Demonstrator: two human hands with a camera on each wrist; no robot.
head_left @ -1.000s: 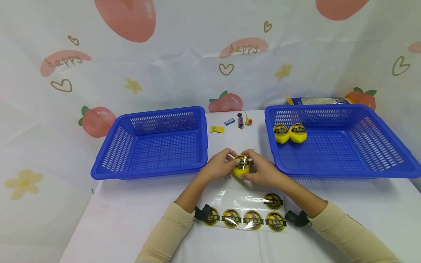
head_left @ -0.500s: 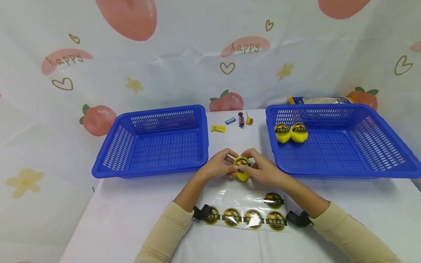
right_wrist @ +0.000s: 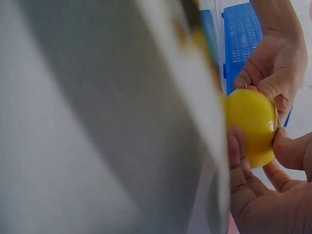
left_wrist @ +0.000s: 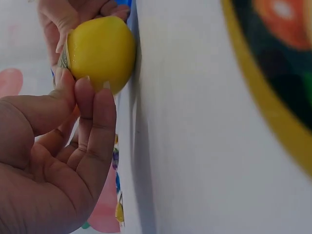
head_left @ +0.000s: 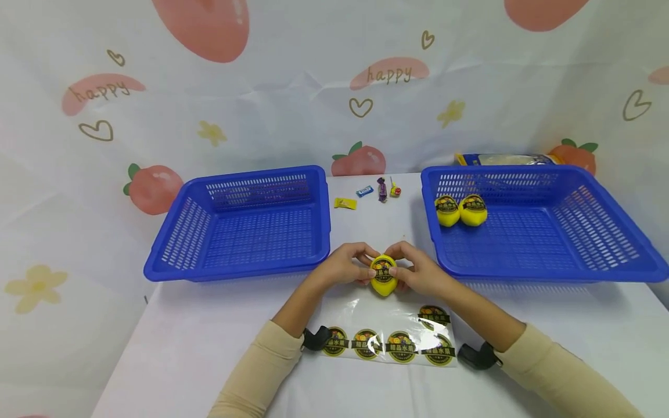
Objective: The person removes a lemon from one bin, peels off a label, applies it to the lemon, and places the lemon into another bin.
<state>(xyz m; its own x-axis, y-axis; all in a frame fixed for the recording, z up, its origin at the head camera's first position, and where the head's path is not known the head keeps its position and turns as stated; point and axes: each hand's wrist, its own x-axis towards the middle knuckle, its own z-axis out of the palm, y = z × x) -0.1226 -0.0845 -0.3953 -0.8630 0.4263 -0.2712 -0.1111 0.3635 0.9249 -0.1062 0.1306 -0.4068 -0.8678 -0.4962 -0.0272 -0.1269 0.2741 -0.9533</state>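
Note:
A yellow lemon [head_left: 384,286] with a round black-and-gold label on its upper face is held between both hands, over the far edge of a sticker sheet [head_left: 376,316]. My left hand [head_left: 345,266] grips its left side, thumb at the label's edge and fingertips underneath, as the left wrist view shows on the lemon [left_wrist: 103,51]. From the other side my right hand [head_left: 421,270] pinches it, thumb on the label's right edge. In the right wrist view the lemon's [right_wrist: 251,122] smooth side shows between the two hands. Several round labels are left on the clear sheet.
Two labelled lemons [head_left: 460,211] lie in the right blue basket [head_left: 533,273], at its left end. Another blue basket [head_left: 237,270] stands to the left. Small wrapped candies [head_left: 364,191] and a lollipop [head_left: 395,190] lie between the baskets. A plastic packet [head_left: 509,159] is behind the right one.
The lemon has come slightly nearer the body in both hands. The right thumb has moved across onto the label, then back to its right edge, leaving more of the label in view.

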